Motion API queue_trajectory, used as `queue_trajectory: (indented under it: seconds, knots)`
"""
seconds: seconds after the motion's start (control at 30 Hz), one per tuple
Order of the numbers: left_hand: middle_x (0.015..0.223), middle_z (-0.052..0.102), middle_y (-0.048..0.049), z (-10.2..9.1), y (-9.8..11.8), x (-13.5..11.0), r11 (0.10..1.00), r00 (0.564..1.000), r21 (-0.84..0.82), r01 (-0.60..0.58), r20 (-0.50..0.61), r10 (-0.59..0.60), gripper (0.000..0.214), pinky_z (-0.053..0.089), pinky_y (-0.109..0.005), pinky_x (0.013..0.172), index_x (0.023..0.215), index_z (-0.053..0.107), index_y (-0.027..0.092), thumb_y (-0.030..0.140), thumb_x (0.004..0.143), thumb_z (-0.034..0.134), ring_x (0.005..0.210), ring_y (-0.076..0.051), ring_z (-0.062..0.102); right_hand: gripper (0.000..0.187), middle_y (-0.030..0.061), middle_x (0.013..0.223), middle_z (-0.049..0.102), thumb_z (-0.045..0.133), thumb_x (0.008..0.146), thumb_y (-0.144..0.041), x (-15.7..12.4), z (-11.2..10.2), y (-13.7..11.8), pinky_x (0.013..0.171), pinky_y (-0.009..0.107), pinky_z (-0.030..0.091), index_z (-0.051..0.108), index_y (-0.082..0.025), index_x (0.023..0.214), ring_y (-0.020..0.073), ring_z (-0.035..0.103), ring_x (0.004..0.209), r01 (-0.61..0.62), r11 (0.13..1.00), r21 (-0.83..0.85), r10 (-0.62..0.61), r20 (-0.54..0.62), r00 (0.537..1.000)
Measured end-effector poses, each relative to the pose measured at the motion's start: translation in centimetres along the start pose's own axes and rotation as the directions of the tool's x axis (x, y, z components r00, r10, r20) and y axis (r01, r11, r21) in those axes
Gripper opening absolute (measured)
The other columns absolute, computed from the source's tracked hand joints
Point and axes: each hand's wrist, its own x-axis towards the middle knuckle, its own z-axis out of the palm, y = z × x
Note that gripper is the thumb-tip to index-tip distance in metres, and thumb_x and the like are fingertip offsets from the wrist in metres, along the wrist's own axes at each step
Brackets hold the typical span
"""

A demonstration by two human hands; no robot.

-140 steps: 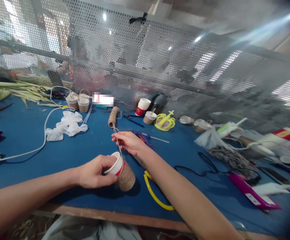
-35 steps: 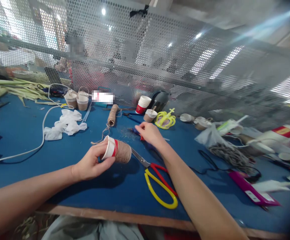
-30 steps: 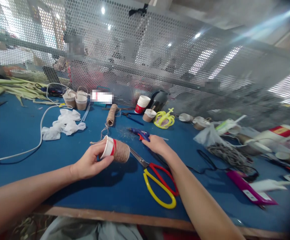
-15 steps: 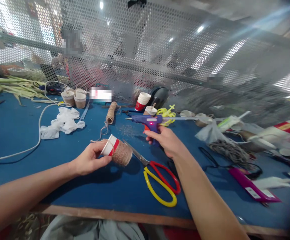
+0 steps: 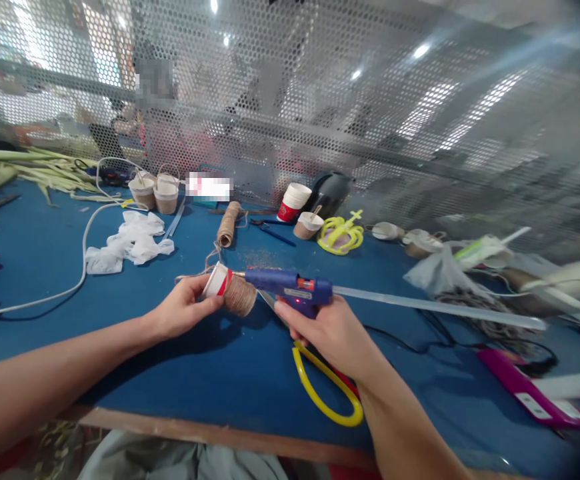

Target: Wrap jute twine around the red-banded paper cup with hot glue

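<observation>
My left hand [image 5: 185, 308] grips a paper cup [image 5: 240, 295] by its white rim end, the cup lying tilted on its side. Brown twine is wound round the cup's lower part, and a red band shows beside the winding. In my right hand [image 5: 327, 330] is a blue glue gun [image 5: 290, 287] with a small red light glowing. Its nozzle points left and reaches the cup near the red band; whether it touches I cannot tell. A long clear glue stick [image 5: 440, 308] sticks out of its back. Scissors [image 5: 327, 393] with yellow and red handles lie partly hidden under my right hand.
Behind the cup lies a twine spool [image 5: 229, 225], its strand running to the cup. Further back stand twine-wrapped cups [image 5: 167, 198], stacked paper cups [image 5: 294, 202] and a yellow crown-shaped piece [image 5: 341, 235]. White plastic [image 5: 130, 243] lies left, a purple packet [image 5: 530, 387] right. A perforated metal screen [image 5: 270, 120] closes the back.
My right hand has brought the glue gun down and left, so its nozzle is now at the cup. The cup stays in my left hand, moved slightly. The view has shifted a little.
</observation>
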Motion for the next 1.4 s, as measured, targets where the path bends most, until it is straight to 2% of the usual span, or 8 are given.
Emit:
queue_trajectory:
  seconds: [0.13, 0.33, 0.5, 0.63, 0.83, 1.07, 1.23, 1.4]
  knots:
    - [0.086, 0.064, -0.0086, 0.1, 0.1, 0.0, 0.998, 1.000, 0.060, 0.017, 0.003, -0.017, 0.026, 0.042, -0.031, 0.076, 0.088, 0.059, 0.008, 0.029, 0.075, 0.052, 0.079, -0.020, 0.056, 0.024, -0.0012, 0.047, 0.055, 0.048, 0.078, -0.035, -0.4, 0.0, 0.0, 0.048, 0.025, 0.044, 0.055, -0.018, 0.062, 0.0125, 0.051, 0.043, 0.089, 0.985, -0.146, -0.086, 0.026, 0.996]
    - [0.085, 0.064, -0.0085, 0.1, 0.3, -0.1, 0.988, 1.000, 0.155, 0.007, 0.014, -0.009, 0.025, 0.044, -0.030, 0.073, 0.087, 0.058, 0.008, 0.028, 0.077, 0.050, 0.076, -0.019, 0.056, 0.022, 0.0033, 0.073, 0.066, 0.046, 0.081, -0.031, -0.6, 0.1, 0.5, 0.068, 0.030, 0.047, 0.063, -0.018, 0.081, 0.0191, 0.060, 0.071, 0.237, 0.919, -0.317, -0.236, 0.041, 0.971]
    - [0.088, 0.062, -0.0079, 0.1, 0.2, -0.1, 0.983, 1.000, 0.181, -0.008, 0.025, 0.004, 0.024, 0.045, -0.029, 0.074, 0.091, 0.057, 0.009, 0.028, 0.078, 0.049, 0.079, -0.019, 0.056, 0.021, 0.0036, 0.077, 0.068, 0.046, 0.080, -0.030, -0.8, 0.3, 0.6, 0.069, 0.030, 0.047, 0.062, -0.017, 0.079, 0.0197, 0.062, 0.073, 0.247, 0.909, -0.336, -0.252, 0.030, 0.967]
    - [0.092, 0.061, -0.0079, 0.0, -0.2, 0.0, 0.989, 0.999, 0.146, -0.033, 0.036, 0.028, 0.026, 0.044, -0.031, 0.080, 0.099, 0.054, 0.010, 0.027, 0.079, 0.048, 0.087, -0.020, 0.056, 0.018, 0.0040, 0.078, 0.067, 0.047, 0.079, -0.029, -1.0, 0.4, 0.5, 0.069, 0.030, 0.047, 0.061, -0.017, 0.078, 0.0195, 0.062, 0.074, 0.249, 0.900, -0.359, -0.261, 0.017, 0.965]
    - [0.095, 0.060, -0.0081, 0.0, -0.5, -0.1, 0.993, 0.998, 0.117, -0.019, 0.054, 0.013, 0.029, 0.044, -0.031, 0.081, 0.102, 0.052, 0.011, 0.026, 0.078, 0.050, 0.088, -0.020, 0.056, 0.014, 0.0030, 0.078, 0.067, 0.048, 0.079, -0.026, -1.2, 0.4, 0.1, 0.069, 0.029, 0.047, 0.060, -0.019, 0.076, 0.0179, 0.061, 0.073, 0.283, 0.892, -0.352, -0.300, 0.008, 0.954]
    - [0.095, 0.059, -0.0082, 0.0, 0.1, -0.1, 0.982, 0.998, 0.187, -0.041, 0.059, 0.030, 0.027, 0.044, -0.030, 0.080, 0.101, 0.052, 0.010, 0.022, 0.077, 0.048, 0.086, -0.019, 0.055, 0.018, 0.0032, 0.082, 0.067, 0.047, 0.080, -0.025, -1.1, 0.3, 0.1, 0.071, 0.029, 0.047, 0.060, -0.020, 0.091, 0.0185, 0.061, 0.077, 0.319, 0.883, -0.343, -0.332, 0.024, 0.943]
    - [0.092, 0.059, -0.0075, 0.2, 0.1, -0.1, 0.986, 0.998, 0.164, -0.010, 0.057, 0.000, 0.027, 0.045, -0.029, 0.075, 0.100, 0.051, 0.010, 0.021, 0.075, 0.050, 0.082, -0.018, 0.056, 0.016, 0.0035, 0.081, 0.066, 0.047, 0.081, -0.026, -1.2, 0.4, 0.1, 0.072, 0.030, 0.046, 0.060, -0.019, 0.087, 0.0191, 0.061, 0.077, 0.317, 0.869, -0.381, -0.333, 0.024, 0.943]
    - [0.090, 0.059, -0.0048, 0.2, -0.1, -0.1, 0.982, 0.998, 0.184, -0.035, 0.057, 0.025, 0.024, 0.045, -0.027, 0.075, 0.099, 0.052, 0.012, 0.020, 0.076, 0.050, 0.081, -0.016, 0.056, 0.014, 0.0025, 0.076, 0.066, 0.047, 0.081, -0.027, -1.4, 0.4, 0.2, 0.068, 0.028, 0.046, 0.059, -0.020, 0.078, 0.0173, 0.061, 0.071, 0.311, 0.869, -0.386, -0.319, 0.044, 0.947]
